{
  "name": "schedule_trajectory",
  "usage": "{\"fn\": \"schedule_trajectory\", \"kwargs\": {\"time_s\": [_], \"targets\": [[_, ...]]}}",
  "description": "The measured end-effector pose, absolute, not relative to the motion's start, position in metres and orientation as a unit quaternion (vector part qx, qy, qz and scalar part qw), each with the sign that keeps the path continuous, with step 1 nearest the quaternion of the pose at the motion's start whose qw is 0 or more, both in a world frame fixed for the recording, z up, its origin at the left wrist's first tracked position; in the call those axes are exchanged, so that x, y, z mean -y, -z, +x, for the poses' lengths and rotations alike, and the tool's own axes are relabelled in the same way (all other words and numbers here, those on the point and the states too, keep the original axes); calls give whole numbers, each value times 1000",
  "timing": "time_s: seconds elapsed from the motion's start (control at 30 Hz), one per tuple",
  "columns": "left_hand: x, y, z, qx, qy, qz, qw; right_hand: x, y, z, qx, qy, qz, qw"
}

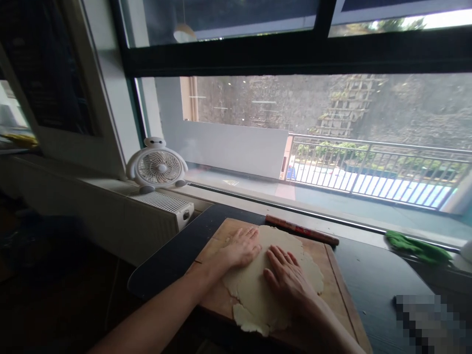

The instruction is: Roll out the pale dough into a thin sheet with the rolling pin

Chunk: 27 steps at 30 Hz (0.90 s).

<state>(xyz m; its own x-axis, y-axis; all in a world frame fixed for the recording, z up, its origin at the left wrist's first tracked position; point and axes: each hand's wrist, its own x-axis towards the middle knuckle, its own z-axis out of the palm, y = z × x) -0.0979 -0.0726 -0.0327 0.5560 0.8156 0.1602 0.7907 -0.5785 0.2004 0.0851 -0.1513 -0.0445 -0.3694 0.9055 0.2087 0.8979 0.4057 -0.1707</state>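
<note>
A broad, thin sheet of pale dough [254, 290] with ragged edges lies on a wooden board [341, 300]. Its near end reaches the board's front edge. My left hand [244, 247] rests flat at the dough's left side, fingers stretched out toward the window. On the right part of the sheet lies my right hand [285, 275], palm down, its thumb apart from the fingers. Neither hand grips anything. Behind the dough, a reddish-brown rolling pin [302, 230] lies along the far edge of the board.
The board sits on a dark table [372, 265] against a window sill. A white fan [158, 164] stands at the left above a radiator [162, 209]. A green cloth [416, 247] lies at the right by the window. A blurred-out object [435, 322] is at the table's right side.
</note>
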Motion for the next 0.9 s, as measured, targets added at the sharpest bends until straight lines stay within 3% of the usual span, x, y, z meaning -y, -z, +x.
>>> {"fn": "schedule_trajectory", "kwargs": {"time_s": [0.2,0.47,0.67,0.77,0.9], "targets": [[33,28,-52,-418,-167,890,69,148,47,85,828,-16,-539,156],[-6,20,-35,-486,-182,825,223,136,45,101,835,-90,-513,179],[-9,-4,-31,-448,-206,808,323,88,21,138,784,-149,-553,240],[-11,-23,-38,-377,-227,797,413,66,6,147,764,-217,-547,264],[-19,-38,-67,-335,-172,790,483,52,-11,153,738,-374,-513,229]]}}
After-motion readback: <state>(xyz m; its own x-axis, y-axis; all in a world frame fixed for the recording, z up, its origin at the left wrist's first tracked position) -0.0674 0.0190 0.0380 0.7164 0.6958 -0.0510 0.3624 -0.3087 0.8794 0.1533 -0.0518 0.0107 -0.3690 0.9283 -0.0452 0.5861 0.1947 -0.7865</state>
